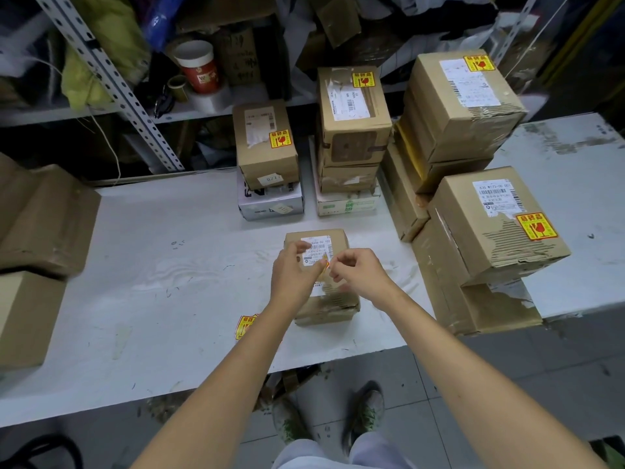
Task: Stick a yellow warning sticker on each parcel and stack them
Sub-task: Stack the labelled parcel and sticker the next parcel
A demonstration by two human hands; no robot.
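Parcel (338, 242) near front edge of table (169, 265)

Head view looks forward and down, seemingly near the table (176, 252).

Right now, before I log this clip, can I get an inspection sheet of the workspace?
Surface: white table, scuffed, carries the parcels.
Job's things: small parcel in front, no warning sticker visible on it; yellow sticker held over it; sticker sheet beside the left forearm; stickered stack tops: left parcel, middle parcel, back right parcel, near right parcel.
Clutter: plain boxes at the left; paper cup and tape roll on the shelf.
Hands: left hand and right hand both pinch the sticker in their fingers.
Cables: thin cord hangs beside the perforated upright.
Surroundings: tiled floor, the person's shoes.
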